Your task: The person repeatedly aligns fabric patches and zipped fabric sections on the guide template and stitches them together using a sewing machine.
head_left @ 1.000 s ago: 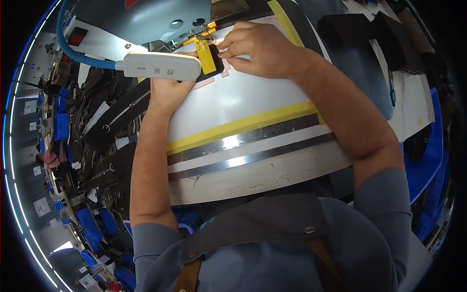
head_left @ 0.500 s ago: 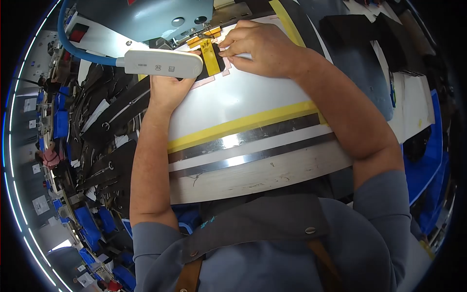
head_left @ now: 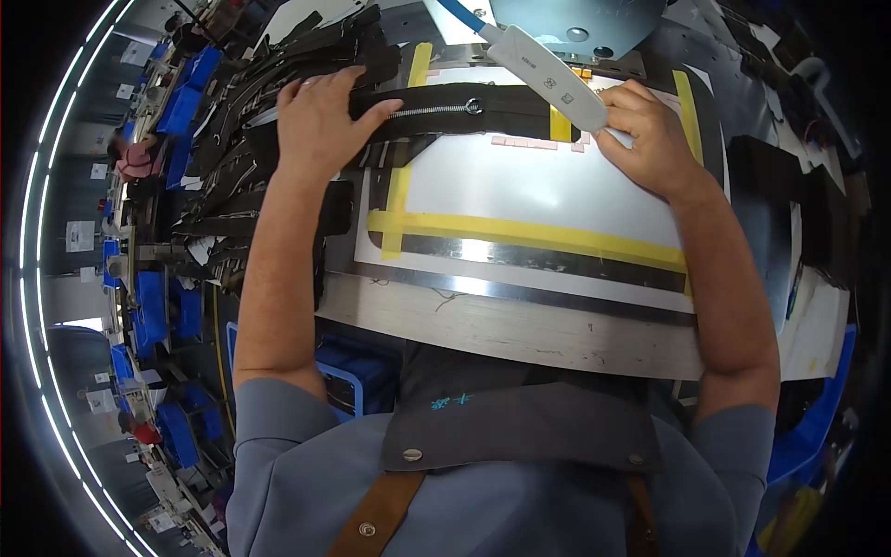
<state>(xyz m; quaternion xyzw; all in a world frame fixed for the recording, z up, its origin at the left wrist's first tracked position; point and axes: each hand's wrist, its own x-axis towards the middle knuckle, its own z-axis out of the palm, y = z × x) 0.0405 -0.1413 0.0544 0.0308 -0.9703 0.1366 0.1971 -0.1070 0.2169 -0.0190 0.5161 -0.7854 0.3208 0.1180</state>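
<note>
A black fabric strip with a metal zipper and ring pull [head_left: 436, 113] stretches across the upper part of the white work plate [head_left: 520, 190]. My left hand [head_left: 325, 125] lies at the strip's left end, with its thumb and fingers apart. A yellow piece [head_left: 560, 123] covers the strip's right end. Beside that end, my right hand [head_left: 645, 135] has its fingers bent together near the machine; what they hold, if anything, is hidden. The white lamp head [head_left: 552, 79] on a blue hose hangs over the strip's right end and hides part of it.
Dark zippered pieces [head_left: 232, 186] are heaped at the left. Yellow tape [head_left: 538, 239] borders the plate. A grey machine body [head_left: 585, 23] stands at the back. Black stacked material [head_left: 766, 167] lies at the right. A person in pink [head_left: 139, 160] is far left.
The view has turned. My left hand has moved away from the machine to the left end of the zippered strip, its fingers now spread. My right hand remains near the machine.
</note>
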